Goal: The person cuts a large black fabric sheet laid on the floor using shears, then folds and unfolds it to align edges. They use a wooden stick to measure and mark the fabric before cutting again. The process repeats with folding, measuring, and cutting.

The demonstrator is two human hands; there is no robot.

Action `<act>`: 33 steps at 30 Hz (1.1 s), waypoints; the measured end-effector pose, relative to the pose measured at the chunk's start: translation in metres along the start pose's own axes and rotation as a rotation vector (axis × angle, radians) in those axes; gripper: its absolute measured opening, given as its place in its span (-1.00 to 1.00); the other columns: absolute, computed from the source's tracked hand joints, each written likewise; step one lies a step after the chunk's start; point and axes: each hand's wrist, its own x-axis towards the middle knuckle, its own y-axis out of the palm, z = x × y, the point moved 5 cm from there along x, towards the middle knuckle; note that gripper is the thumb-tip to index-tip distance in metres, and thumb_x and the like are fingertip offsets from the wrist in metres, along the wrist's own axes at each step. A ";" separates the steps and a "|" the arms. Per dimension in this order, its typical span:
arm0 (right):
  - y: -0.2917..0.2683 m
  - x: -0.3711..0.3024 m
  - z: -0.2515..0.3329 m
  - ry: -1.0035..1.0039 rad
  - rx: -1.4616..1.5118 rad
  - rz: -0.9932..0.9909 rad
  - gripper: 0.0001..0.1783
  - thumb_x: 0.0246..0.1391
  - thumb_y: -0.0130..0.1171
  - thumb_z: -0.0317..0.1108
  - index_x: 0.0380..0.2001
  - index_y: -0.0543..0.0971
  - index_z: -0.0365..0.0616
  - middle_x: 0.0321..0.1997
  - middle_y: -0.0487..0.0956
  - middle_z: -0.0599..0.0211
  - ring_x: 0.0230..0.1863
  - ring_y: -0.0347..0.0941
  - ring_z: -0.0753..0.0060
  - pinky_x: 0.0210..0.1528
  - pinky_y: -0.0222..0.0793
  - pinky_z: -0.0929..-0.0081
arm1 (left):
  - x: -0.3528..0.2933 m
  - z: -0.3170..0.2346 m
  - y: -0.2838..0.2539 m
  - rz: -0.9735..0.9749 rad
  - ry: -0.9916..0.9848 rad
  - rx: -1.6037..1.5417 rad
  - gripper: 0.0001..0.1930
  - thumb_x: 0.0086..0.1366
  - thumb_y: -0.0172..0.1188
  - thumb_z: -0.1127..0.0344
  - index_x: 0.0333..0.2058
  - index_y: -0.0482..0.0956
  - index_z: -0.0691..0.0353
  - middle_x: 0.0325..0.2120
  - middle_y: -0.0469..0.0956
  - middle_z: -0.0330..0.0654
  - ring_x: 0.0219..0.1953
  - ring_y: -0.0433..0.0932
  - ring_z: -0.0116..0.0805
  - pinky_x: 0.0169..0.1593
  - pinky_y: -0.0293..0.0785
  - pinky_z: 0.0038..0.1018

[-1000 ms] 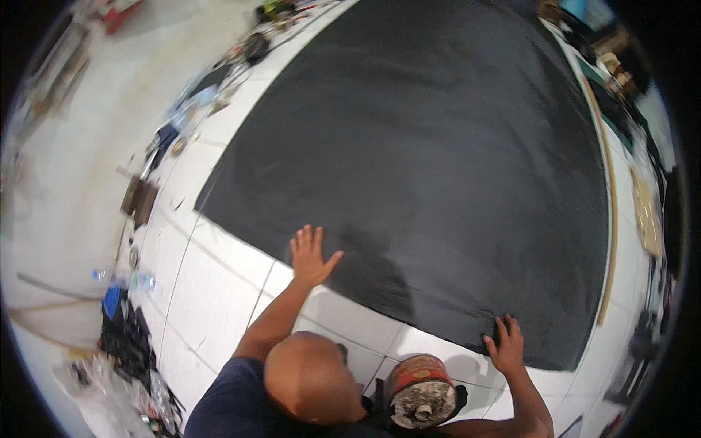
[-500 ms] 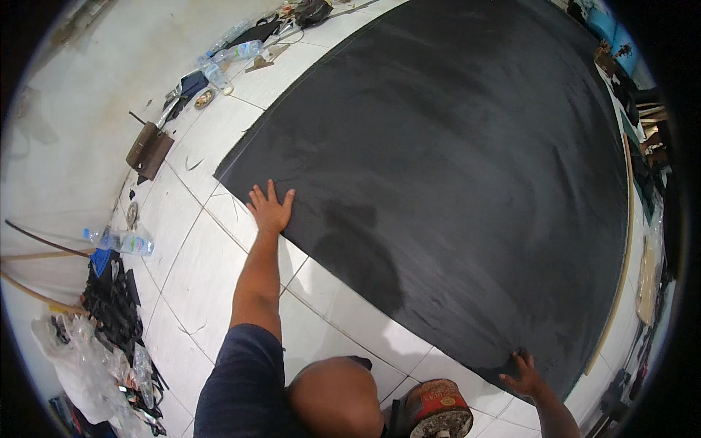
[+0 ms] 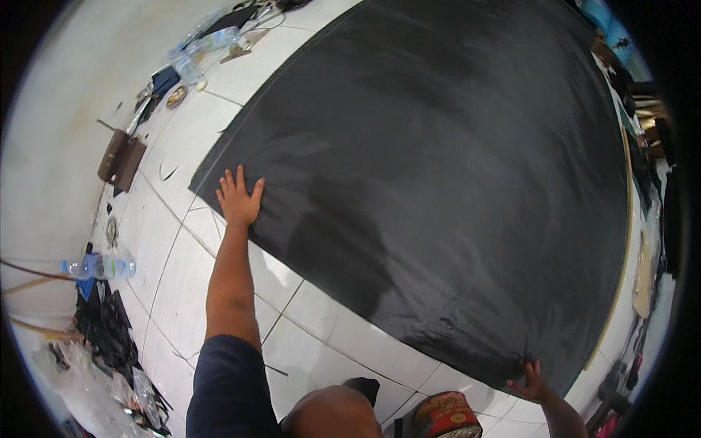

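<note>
A large sheet of black cloth (image 3: 438, 146) lies spread over the white tiled floor, with faint creases across it. Close to its near left corner, my left hand (image 3: 239, 198) rests flat on the cloth with fingers spread. Farther right, my right hand (image 3: 533, 383) presses on the cloth near its near right corner, thumb and fingers apart. Small wrinkles gather in the fabric around those fingertips. Neither hand grips anything that I can see.
A red and black round tin (image 3: 447, 417) stands beside my knee (image 3: 332, 415). Along the left wall lie plastic bottles (image 3: 109, 266), a brown metal piece (image 3: 120, 160), black scraps (image 3: 102, 321) and clear plastic bags (image 3: 80, 387). A thin wooden strip (image 3: 626, 219) borders the cloth's right edge.
The view has shifted, so the floor items at the left appear farther left. My left hand sits slightly nearer the cloth's left corner. My right hand stays at about the same spot on the cloth.
</note>
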 end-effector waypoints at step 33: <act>0.084 -0.118 0.195 -0.987 -0.228 -0.096 -0.51 0.17 0.11 -0.12 0.15 0.36 0.06 -0.39 0.60 0.25 -0.38 0.63 0.21 -0.45 0.53 0.27 | -0.296 -0.213 0.007 0.120 0.909 0.039 -0.13 0.32 0.02 -0.25 0.41 0.02 0.19 0.42 -0.13 0.18 0.46 -0.19 0.18 0.43 -0.31 0.08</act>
